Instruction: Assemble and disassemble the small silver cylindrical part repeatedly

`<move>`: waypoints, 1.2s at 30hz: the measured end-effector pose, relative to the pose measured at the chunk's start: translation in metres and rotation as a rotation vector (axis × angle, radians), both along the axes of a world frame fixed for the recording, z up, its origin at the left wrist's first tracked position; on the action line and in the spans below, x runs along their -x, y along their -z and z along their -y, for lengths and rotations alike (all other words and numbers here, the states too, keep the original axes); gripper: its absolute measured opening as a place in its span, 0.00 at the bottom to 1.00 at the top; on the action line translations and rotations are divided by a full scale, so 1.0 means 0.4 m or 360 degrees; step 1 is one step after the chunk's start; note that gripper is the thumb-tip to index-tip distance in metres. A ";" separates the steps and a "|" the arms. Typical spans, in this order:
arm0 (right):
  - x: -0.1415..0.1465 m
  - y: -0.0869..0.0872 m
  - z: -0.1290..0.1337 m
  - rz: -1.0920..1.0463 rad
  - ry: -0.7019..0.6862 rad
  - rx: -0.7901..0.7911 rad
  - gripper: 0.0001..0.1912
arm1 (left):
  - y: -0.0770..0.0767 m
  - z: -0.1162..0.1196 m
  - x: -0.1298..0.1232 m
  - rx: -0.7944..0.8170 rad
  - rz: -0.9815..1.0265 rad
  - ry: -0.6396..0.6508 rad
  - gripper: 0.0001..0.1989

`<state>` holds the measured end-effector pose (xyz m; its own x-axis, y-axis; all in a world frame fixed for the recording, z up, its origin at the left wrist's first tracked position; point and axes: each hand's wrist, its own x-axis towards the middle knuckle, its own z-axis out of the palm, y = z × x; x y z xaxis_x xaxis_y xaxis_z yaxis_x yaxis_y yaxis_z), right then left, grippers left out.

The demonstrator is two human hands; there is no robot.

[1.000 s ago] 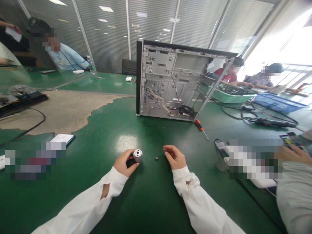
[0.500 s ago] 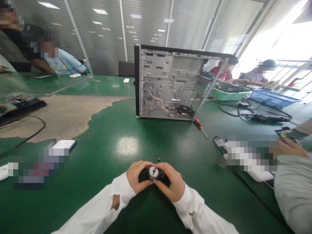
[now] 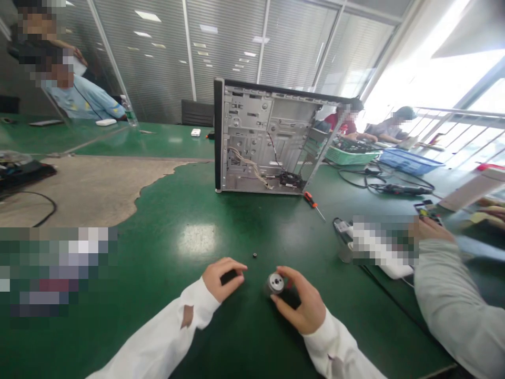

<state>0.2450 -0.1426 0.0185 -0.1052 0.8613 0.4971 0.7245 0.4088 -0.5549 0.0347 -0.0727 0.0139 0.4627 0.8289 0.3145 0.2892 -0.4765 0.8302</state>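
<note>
Use the case (image 3: 264, 137) as the landmark. To its far left, two persons are at or behind the table (image 3: 158, 210). Also left of it are one bottle (image 3: 129, 115) and, nearer the case, one white box (image 3: 195, 132). In front of the case, your left hand (image 3: 219, 281) is open and holds nothing, its thumb and fingers apart. One fan (image 3: 291, 179) lies inside the case at the lower right. One small ring (image 3: 254, 255) lies in front of the case, between your hands but set farther forward. Right of the ring, one metal cylinder (image 3: 275, 283) is gripped between the thumb and fingers of your right hand (image 3: 307, 308); its holed end faces up. Just beside the case's lower right corner lies one screwdriver (image 3: 310, 200). Farther right are two baskets, one green (image 3: 351, 156), one blue (image 3: 410, 160).
</note>
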 end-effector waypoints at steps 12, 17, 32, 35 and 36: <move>-0.345 0.050 0.058 0.0038 0.1555 -0.0045 0.28 | 0.011 -0.078 0.050 0.1209 0.1378 -0.0550 0.09; -0.311 0.025 0.053 0.0406 0.1403 -0.0555 0.23 | 0.006 -0.075 0.051 0.1233 0.1409 -0.0559 0.08; 0.068 0.030 -0.180 0.0597 -0.0533 -0.0296 0.17 | -0.008 -0.067 0.055 0.1243 0.1444 -0.0557 0.07; 0.020 0.032 -0.140 0.0561 -0.0505 -0.0265 0.16 | -0.004 -0.071 0.058 0.1262 0.1459 -0.0546 0.08; -0.009 0.030 -0.118 0.0583 -0.0454 -0.0243 0.16 | -0.003 -0.072 0.059 0.1272 0.1464 -0.0545 0.08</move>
